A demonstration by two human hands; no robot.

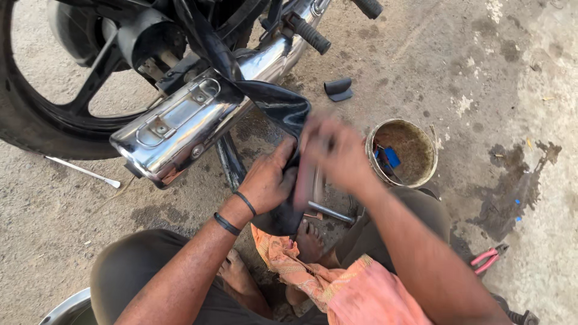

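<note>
Orange cloth (337,283) over lap, left hand (268,180) grip closed on black inner tube (277,108), right hand (337,150) blurred, grip unclear

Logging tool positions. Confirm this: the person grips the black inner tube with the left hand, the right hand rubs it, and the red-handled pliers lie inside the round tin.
One thing is off. The head view shows the red-handled pliers on the ground, outside the round tin. The rest stands: left hand grips the black inner tube, the blurred right hand works on it.

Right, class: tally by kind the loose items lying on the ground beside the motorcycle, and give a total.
Pliers, red-handled: 1
Round tin tub: 1
Long metal rods: 2
Small black rubber piece: 1
Total: 5
</note>
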